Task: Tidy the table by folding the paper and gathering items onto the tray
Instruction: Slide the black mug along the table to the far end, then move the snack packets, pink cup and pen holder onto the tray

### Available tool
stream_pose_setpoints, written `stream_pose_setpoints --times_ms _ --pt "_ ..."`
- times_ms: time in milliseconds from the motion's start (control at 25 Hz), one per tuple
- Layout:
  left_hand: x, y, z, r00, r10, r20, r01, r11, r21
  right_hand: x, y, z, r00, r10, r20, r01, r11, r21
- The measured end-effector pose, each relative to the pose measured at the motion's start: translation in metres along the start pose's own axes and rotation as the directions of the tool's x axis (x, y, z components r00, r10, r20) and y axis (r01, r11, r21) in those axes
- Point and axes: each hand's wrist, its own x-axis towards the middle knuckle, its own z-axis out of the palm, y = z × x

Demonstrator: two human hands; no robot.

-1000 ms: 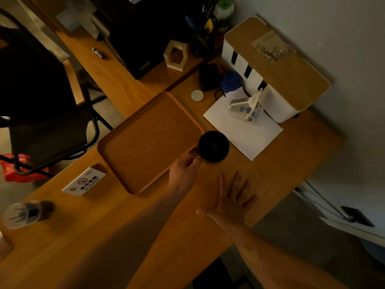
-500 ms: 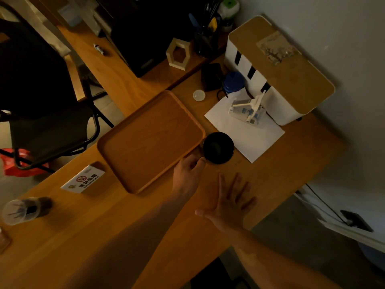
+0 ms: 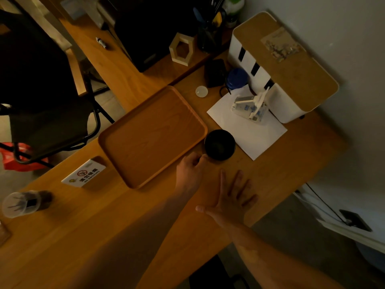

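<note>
Left hand (image 3: pixel 190 166) curled, fingertips pinching near rim of black bowl (image 3: pixel 219 144), just beside empty tray (image 3: pixel 116 140). Right hand (image 3: pixel 234 198) spread flat on table (image 3: pixel 104 236). Best lifted clear over tray lip, not dragged. Paper (image 3: pixel 250 130) unfolded, pinned under white gadget (image 3: pixel 250 107).

Two bare forearms enter from the bottom of the frame, one from the lower left and one from the lower right. No sleeve, cuff, watch or bracelet shows on either. The left hand (image 3: pixel 190 170) and the right hand (image 3: pixel 233 198) wear no gloves, and no ring is visible. The low light hides finer detail.
</note>
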Motion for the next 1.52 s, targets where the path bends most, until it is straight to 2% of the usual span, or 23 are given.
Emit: stream_pose_setpoints --times_ms 200,400,600,720,760,840,1000,1160,1320,1520 --pt "-0.003 -0.001 0.003 1.0 0.001 -0.015 -0.001 1.0 0.016 0.0 -0.002 -0.002 1.0 0.007 0.006 -0.007 1.0 0.0" --pt "-0.024 -0.021 -0.015 0.999 -0.044 -0.011 0.043 0.997 -0.065 0.002 -0.002 -0.011 0.998 0.017 0.057 -0.016 1.0 -0.019" --pt "-0.089 -0.097 -0.076 0.989 -0.089 -0.12 0.118 0.956 0.268 -0.022 -0.024 -0.017 0.999 0.003 0.053 0.002 0.995 -0.104" --pt "-0.129 -0.142 -0.122 0.973 -0.208 -0.098 0.229 0.906 0.355 -0.051 -0.042 -0.004 0.993 -0.109 -0.041 0.1 0.978 -0.185" --pt "-0.143 -0.156 -0.141 0.963 -0.248 -0.106 0.27 0.881 0.389 -0.061 -0.05 0.002 0.985 -0.169 -0.03 0.157 0.96 -0.23" --pt "-0.167 -0.179 -0.179 0.939 -0.33 -0.096 0.337 0.835 0.435 -0.081 -0.073 0.017 0.962 -0.261 0.079 0.272 0.912 -0.307" --pt "-0.203 -0.206 -0.255 0.897 -0.441 0.024 0.38 0.798 0.467 -0.115 -0.138 0.043 0.884 -0.39 0.257 0.462 0.809 -0.364" --pt "-0.233 -0.226 -0.333 0.89 -0.448 0.086 0.385 0.838 0.387 -0.146 -0.218 0.075 0.786 -0.369 0.495 0.591 0.682 -0.431" --pt "-0.263 -0.262 -0.418 0.902 -0.42 0.097 0.39 0.892 0.229 -0.19 -0.31 0.116 0.755 -0.355 0.551 0.626 0.639 -0.447" --pt "-0.283 -0.303 -0.507 0.93 -0.362 0.064 0.343 0.917 0.203 -0.23 -0.397 0.164 0.706 -0.433 0.561 0.701 0.543 -0.463"
